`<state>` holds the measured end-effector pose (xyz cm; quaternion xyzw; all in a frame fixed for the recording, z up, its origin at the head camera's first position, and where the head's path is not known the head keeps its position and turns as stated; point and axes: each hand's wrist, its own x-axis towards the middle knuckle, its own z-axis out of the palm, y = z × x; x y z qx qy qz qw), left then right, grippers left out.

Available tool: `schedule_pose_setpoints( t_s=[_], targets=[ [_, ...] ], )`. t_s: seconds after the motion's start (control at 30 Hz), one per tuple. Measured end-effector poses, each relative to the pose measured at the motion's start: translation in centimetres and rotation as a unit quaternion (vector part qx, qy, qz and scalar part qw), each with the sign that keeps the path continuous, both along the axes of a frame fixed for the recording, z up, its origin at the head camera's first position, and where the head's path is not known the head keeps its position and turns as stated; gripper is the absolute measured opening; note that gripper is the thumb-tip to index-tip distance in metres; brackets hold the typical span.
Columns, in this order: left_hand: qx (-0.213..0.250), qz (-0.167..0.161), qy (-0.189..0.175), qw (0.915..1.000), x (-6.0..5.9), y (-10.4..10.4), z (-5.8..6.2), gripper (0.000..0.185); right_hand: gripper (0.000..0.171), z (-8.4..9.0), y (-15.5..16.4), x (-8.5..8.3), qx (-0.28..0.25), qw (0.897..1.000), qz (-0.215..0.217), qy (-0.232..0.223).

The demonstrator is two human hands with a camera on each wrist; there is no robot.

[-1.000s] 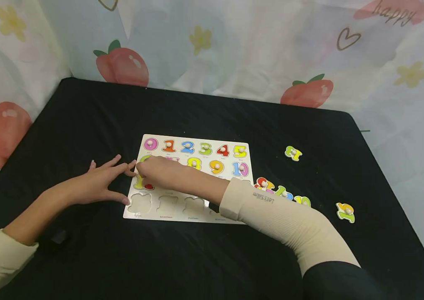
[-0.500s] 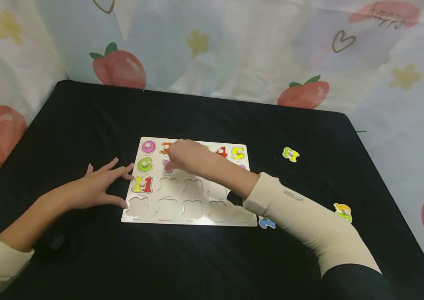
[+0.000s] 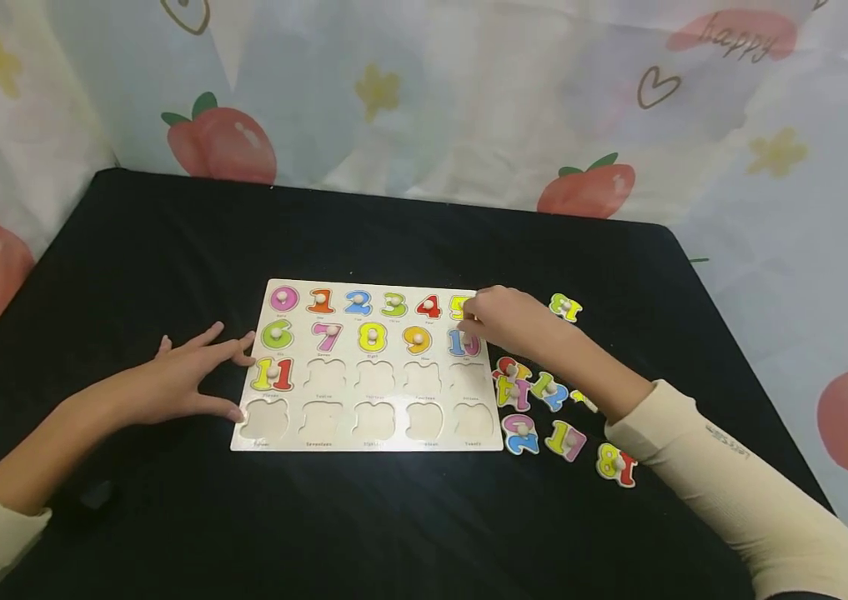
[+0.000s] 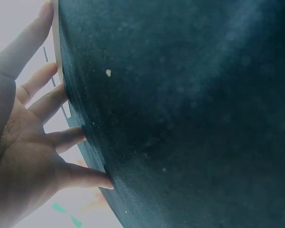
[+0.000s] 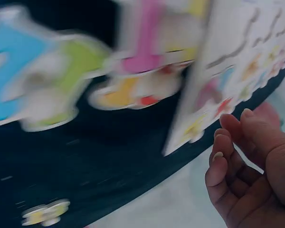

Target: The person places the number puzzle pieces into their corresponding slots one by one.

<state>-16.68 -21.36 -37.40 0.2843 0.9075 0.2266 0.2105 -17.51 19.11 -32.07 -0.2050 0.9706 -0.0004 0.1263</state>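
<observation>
left hand (image 3: 187, 375) flat, fingers spread, touching number board (image 3: 367, 425) at its left edge. right hand (image 3: 502, 321), fingers loosely curled, empty, at board's right edge by pieces 5 (image 3: 458, 307) and 10 (image 3: 461, 343). sleeve lettering unreadable.

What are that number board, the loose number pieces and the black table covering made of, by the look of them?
Puzzle board: probably light wood or pressed fibreboard, matt pale face with cut-out recesses. Loose number pieces: likely painted wood, bright glossy colours, each with a small pale knob. Black covering: seems cloth, dull, with lint specks in the left wrist view.
</observation>
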Motion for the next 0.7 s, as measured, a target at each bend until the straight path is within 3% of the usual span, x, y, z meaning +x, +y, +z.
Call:
schedule_pose_setpoints(
  t_s=[0.23, 0.4, 0.53, 0.7],
  targets=[
    [0.003, -0.003, -0.004, 1.0, 0.3, 0.1, -0.6, 0.101, 0.01, 0.0, 4.3, 1.6, -0.011, 1.0, -0.023, -0.007],
    [0.004, 0.0, -0.003, 1.0, 0.6, -0.7, -0.9, 0.103, 0.007, 0.2, 6.1, 2.5, -0.015, 0.998, -0.051, -0.039],
    [0.005, -0.004, 0.007, 1.0, 0.3, -0.6, -0.9, 0.102, 0.008, 0.5, 7.5, 3.6, -0.02, 0.992, -0.066, -0.104],
    [0.003, -0.009, 0.015, 0.9998, -0.1, -0.2, -0.7, 0.099, 0.011, 0.8, 8.2, 5.0, -0.026, 0.976, -0.079, -0.201]
  ],
)
